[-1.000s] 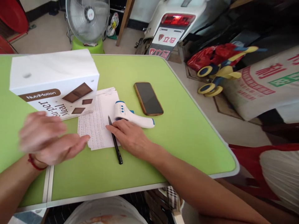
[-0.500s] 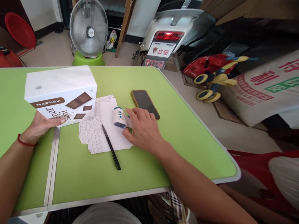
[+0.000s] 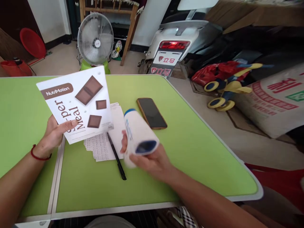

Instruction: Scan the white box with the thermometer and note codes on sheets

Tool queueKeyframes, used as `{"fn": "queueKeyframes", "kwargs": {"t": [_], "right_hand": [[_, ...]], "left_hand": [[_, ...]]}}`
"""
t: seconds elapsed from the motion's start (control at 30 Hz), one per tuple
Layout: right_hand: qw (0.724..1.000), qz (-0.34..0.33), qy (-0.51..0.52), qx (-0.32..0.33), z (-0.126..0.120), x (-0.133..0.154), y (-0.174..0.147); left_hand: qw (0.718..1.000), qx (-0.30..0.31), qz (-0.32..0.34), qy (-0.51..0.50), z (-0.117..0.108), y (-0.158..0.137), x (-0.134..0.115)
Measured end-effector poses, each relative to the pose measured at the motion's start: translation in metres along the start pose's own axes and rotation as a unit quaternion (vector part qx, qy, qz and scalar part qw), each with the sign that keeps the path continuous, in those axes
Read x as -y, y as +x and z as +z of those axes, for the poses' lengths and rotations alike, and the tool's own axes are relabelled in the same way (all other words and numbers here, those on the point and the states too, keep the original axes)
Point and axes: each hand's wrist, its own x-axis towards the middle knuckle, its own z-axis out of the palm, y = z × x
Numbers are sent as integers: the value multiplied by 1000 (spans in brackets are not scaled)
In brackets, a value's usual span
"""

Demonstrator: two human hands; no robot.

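Observation:
My left hand (image 3: 55, 131) grips the lower left edge of a white NutriMotion box (image 3: 53, 107), thumb across its printed front. The box is raised and tilted, its front with brown chocolate pictures turned toward me. Closed around the handle of a white and blue infrared thermometer (image 3: 137, 131), my right hand (image 3: 152, 161) holds it above the table; its dark oval end faces me and the handle is blurred. Beneath and between the hands are handwritten paper sheets (image 3: 102, 152), partly covered by the box. A black pen (image 3: 117, 156) lies across them.
A phone in a brown case (image 3: 152, 112) lies on the green folding table (image 3: 201, 164), beyond my right hand. Past the table stand a fan (image 3: 95, 39), a white scooter (image 3: 174, 34), a blue-yellow wheeled toy (image 3: 223, 90) and a large printed sack (image 3: 273, 101).
My right hand has closed on the thermometer and lifted it off the papers. My left hand has tilted the box so that its front shows more fully. The view has shifted slightly.

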Motion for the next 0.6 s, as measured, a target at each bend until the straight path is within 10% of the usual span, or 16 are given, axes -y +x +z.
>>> {"fn": "queueKeyframes", "kwargs": {"t": [0.17, 0.6], "right_hand": [[983, 42, 165, 69, 36, 1, -17], [976, 88, 188, 61, 44, -7, -13]], "left_hand": [[997, 66, -43, -26, 20, -16, -2], [995, 81, -65, 0, 22, -16, 1]]}}
